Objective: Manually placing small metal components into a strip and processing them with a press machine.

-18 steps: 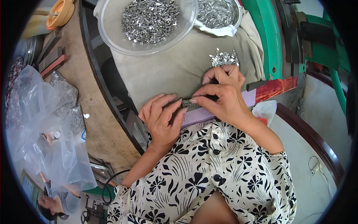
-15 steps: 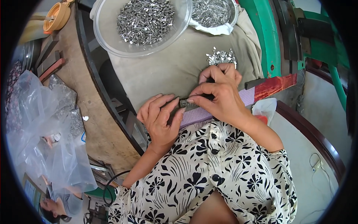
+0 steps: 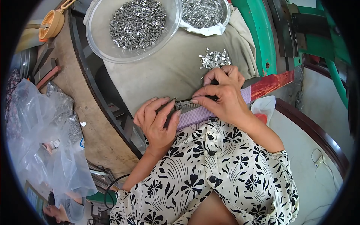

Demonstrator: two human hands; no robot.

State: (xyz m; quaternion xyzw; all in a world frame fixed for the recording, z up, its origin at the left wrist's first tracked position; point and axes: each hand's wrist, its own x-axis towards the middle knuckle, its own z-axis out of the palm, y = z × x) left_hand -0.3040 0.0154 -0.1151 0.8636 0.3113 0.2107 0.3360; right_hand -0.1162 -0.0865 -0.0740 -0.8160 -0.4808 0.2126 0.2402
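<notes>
Between my hands lies a dark, narrow slotted strip (image 3: pixel 184 104) with a row of thin metal pins along it. My left hand (image 3: pixel 154 122) pinches the strip's left end between curled fingers and thumb. My right hand (image 3: pixel 227 95) has its thumb and forefinger closed on the right part, covering that end; its other fingers curl above. Beneath the strip is a purple checked cloth-like surface (image 3: pixel 195 117). Beyond my right fingertips sits a small pile of flat silvery metal pieces (image 3: pixel 214 59).
A clear plastic basin (image 3: pixel 97 47) of short metal pieces stands at the back, beside a bowl (image 3: pixel 227 17) of thin metal pins, both on a grey-green cloth (image 3: pixel 150 75). Green machinery (image 3: pixel 262 41) rises right. Plastic bags (image 3: pixel 33 138) lie left; another person (image 3: pixel 69 210) is lower left.
The gap between my hands has widened, and more of the slotted strip with its pins shows. The view has shifted slightly, so the basin and pile appear farther left.
</notes>
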